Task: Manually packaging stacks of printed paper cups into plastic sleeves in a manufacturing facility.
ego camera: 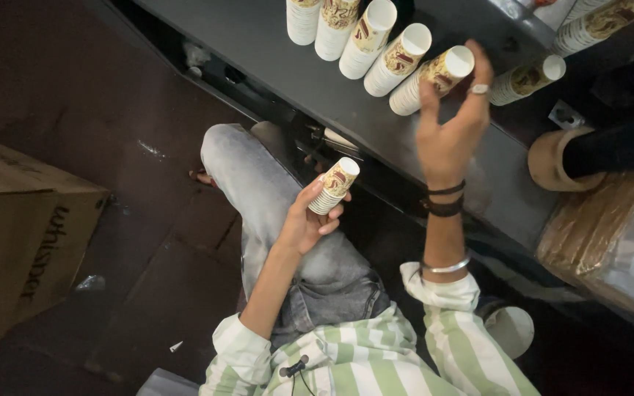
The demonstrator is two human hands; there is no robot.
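My left hand holds a short stack of printed paper cups above my knee in grey jeans. My right hand is raised to the dark metal shelf, fingers curled around the rim end of a stack of paper cups lying there. Beside that stack, several more stacks of the same cups lie in a row along the shelf. My right wrist wears dark bands and a metal bangle, and a ring sits on one finger.
A brown cardboard box stands on the dark floor at left. Further cup stacks lie at upper right. A brown roll and a plastic-wrapped bundle sit at right. A white cup rests near my right elbow.
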